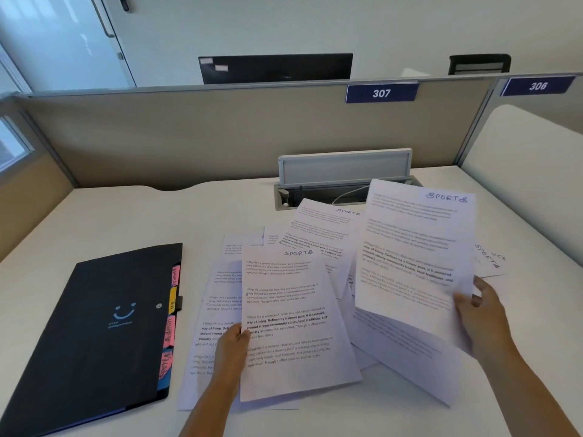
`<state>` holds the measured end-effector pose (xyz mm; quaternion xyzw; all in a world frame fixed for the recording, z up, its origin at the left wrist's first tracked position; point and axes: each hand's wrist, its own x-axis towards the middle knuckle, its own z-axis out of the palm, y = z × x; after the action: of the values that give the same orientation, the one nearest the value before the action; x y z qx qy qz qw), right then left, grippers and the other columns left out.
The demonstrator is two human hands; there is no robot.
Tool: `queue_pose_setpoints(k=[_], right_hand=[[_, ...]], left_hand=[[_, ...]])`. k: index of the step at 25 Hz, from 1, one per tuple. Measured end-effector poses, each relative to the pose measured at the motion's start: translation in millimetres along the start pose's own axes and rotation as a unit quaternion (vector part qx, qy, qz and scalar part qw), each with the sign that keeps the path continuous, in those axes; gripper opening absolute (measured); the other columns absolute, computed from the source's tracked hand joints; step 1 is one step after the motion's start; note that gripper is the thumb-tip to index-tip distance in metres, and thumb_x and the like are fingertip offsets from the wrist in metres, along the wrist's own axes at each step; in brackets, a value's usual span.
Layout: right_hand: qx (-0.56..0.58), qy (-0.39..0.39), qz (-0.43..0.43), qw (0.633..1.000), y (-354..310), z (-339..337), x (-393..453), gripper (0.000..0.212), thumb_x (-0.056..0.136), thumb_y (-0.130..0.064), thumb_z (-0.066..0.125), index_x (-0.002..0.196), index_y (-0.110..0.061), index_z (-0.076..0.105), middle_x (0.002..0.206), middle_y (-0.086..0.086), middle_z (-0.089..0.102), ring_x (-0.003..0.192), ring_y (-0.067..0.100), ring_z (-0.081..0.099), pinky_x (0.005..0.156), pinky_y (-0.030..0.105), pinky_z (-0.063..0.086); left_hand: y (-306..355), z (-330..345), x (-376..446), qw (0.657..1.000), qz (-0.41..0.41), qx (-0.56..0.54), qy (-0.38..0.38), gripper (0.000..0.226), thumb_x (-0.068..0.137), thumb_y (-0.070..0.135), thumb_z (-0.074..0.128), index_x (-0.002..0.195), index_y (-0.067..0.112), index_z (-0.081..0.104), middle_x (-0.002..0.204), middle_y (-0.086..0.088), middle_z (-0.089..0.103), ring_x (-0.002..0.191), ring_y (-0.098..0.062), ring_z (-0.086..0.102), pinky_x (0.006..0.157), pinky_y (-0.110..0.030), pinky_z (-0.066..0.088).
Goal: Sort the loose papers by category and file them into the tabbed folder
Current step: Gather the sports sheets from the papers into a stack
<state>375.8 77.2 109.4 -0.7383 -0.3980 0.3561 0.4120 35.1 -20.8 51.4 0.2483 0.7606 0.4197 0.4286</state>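
Head view shows us mid-sort: our right hand [479,307] pinches a "SPORTS" sheet [416,247] by its lower right edge, fingers curled, lifting it clear of the pile [328,247], probably so its heading can be read. Our left hand [235,339] grips another SPORTS page [290,316] at its left edge, thumb on top, likely gathering same-category sheets together. The folder [94,326] lies shut at our left, just beside the pile, its coloured tabs [170,329] facing the papers for easy matching; nothing looks filed yet.
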Motion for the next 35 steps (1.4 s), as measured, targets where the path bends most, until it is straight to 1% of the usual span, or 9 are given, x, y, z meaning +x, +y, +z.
queue_pose_setpoints(k=[4, 7, 13, 18, 23, 26, 29, 32, 35], right_hand=[[0.004, -0.086, 0.025, 0.996, 4, 32, -24, 0.045, 0.091, -0.012, 0.051, 0.134, -0.021, 0.04, 0.118, 0.017, 0.059, 0.1, 0.026, 0.054, 0.091, 0.037, 0.04], [-0.029, -0.165, 0.012, 0.986, 13, 62, -49, 0.045, 0.091, -0.007, 0.049, 0.135, -0.016, 0.041, 0.12, 0.013, 0.061, 0.098, 0.022, 0.055, 0.084, 0.028, 0.038], [-0.067, -0.256, -0.009, 0.964, 16, 100, -73, 0.043, 0.094, -0.008, 0.044, 0.135, -0.017, 0.039, 0.129, 0.007, 0.055, 0.115, 0.022, 0.052, 0.089, 0.025, 0.035], [-0.113, -0.279, -0.016, 0.953, 19, 113, -71, 0.044, 0.093, -0.012, 0.045, 0.136, -0.018, 0.037, 0.133, 0.004, 0.051, 0.121, 0.021, 0.048, 0.099, 0.032, 0.038], [-0.141, -0.298, -0.047, 0.943, 24, 115, -72, 0.032, 0.093, -0.021, 0.049, 0.125, -0.019, 0.049, 0.108, -0.006, 0.06, 0.097, 0.013, 0.059, 0.083, 0.026, 0.048], [-0.145, -0.291, -0.063, 0.944, 29, 114, -71, 0.026, 0.093, -0.023, 0.048, 0.119, -0.021, 0.055, 0.104, -0.005, 0.063, 0.094, 0.014, 0.06, 0.088, 0.034, 0.05], [-0.127, -0.295, -0.058, 0.945, 28, 112, -70, 0.027, 0.094, -0.022, 0.047, 0.119, -0.02, 0.056, 0.103, -0.007, 0.062, 0.095, 0.013, 0.06, 0.088, 0.033, 0.05], [-0.117, -0.281, -0.066, 0.95, 23, 111, -71, 0.019, 0.094, -0.019, 0.047, 0.108, -0.025, 0.059, 0.092, -0.015, 0.059, 0.086, 0.009, 0.058, 0.085, 0.034, 0.05], [-0.15, -0.224, -0.097, 0.958, 19, 111, -74, 0.039, 0.092, -0.022, 0.05, 0.131, -0.02, 0.044, 0.103, -0.007, 0.056, 0.091, 0.011, 0.055, 0.079, 0.026, 0.043]], left_hand=[[0, 0, -2, 1.0, 0.009, 0.002, -0.005, 0.024, 0.096, 0.01, 0.039, 0.087, 0.022, 0.058, 0.085, 0.002, 0.065, 0.08, -0.022, 0.065, 0.067, -0.035, 0.055], [0, -2, -2, 1.0, 0.016, 0.005, -0.007, 0.027, 0.095, 0.01, 0.039, 0.082, 0.023, 0.058, 0.087, -0.002, 0.067, 0.08, -0.023, 0.066, 0.069, -0.036, 0.056], [-4, -2, 1, 1.0, 0.006, 0.0, -0.01, 0.022, 0.094, 0.01, 0.042, 0.082, 0.008, 0.06, 0.083, -0.012, 0.07, 0.075, -0.028, 0.067, 0.062, -0.033, 0.052], [-7, -2, 7, 1.0, -0.011, -0.005, -0.005, 0.022, 0.092, 0.013, 0.047, 0.086, -0.006, 0.057, 0.088, -0.025, 0.066, 0.069, -0.025, 0.059, 0.061, -0.031, 0.043], [-2, 0, 0, 0.999, -0.009, -0.043, -0.004, 0.024, 0.096, 0.017, 0.04, 0.089, 0.006, 0.061, 0.085, -0.014, 0.068, 0.079, -0.031, 0.065, 0.07, -0.037, 0.051], [-1, -1, -1, 0.999, 0.007, -0.046, -0.003, 0.024, 0.097, 0.023, 0.04, 0.087, 0.014, 0.059, 0.086, -0.008, 0.068, 0.08, -0.028, 0.066, 0.076, -0.042, 0.053], [-1, -2, -1, 1.0, 0.008, -0.014, -0.012, 0.012, 0.095, 0.014, 0.046, 0.094, 0.014, 0.057, 0.093, -0.005, 0.067, 0.086, -0.026, 0.066, 0.076, -0.04, 0.056], [2, -3, -3, 0.999, -0.005, -0.033, -0.016, 0.014, 0.094, 0.009, 0.046, 0.094, 0.017, 0.057, 0.096, -0.005, 0.066, 0.087, -0.024, 0.065, 0.079, -0.04, 0.055], [4, -5, -8, 0.998, -0.018, -0.054, -0.019, 0.019, 0.094, 0.009, 0.047, 0.085, 0.022, 0.056, 0.099, -0.009, 0.067, 0.087, -0.028, 0.066, 0.082, -0.045, 0.054]])
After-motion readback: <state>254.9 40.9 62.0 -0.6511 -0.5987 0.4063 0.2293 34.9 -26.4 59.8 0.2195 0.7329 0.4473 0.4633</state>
